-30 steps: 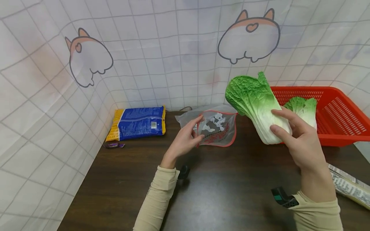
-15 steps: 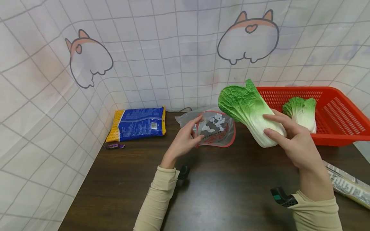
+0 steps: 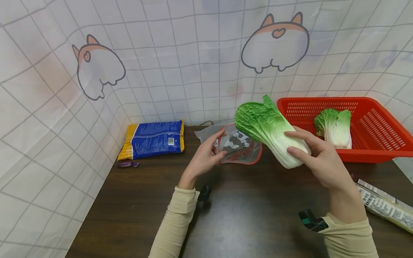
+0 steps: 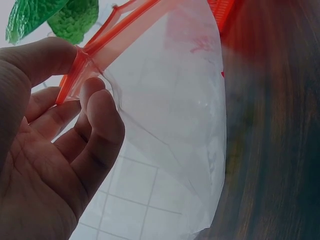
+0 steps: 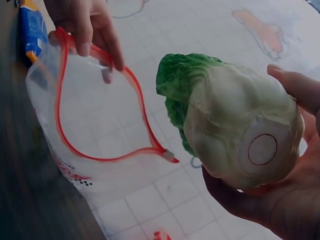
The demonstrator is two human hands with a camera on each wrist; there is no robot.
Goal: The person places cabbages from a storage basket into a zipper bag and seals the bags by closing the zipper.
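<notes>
My left hand (image 3: 204, 157) pinches the red rim of a clear zip bag (image 3: 243, 154), whose mouth gapes to the right. In the left wrist view, the thumb and fingers stand at the red zip strip (image 4: 125, 26). My right hand (image 3: 317, 157) grips a napa cabbage (image 3: 269, 130) by its white base, green leaves tilted up to the left. From the head, the leaf tips overlap the bag's upper right side. The right wrist view shows the cabbage's round base (image 5: 262, 150) towards the camera, with the bag's open red rim (image 5: 107, 160) beside the leaves.
Behind my right hand stands a red plastic basket (image 3: 374, 154) with another napa cabbage (image 3: 337, 129) inside. A blue and yellow packet (image 3: 156, 139) and a small purple wrapped candy (image 3: 127, 164) lie at left. A long printed package (image 3: 384, 206) is at right. A gridded cloth backs the table.
My right hand has carried the cabbage left and slightly down, bringing its leaves over the bag's edge in the head view. The left hand has stayed at the bag's rim.
</notes>
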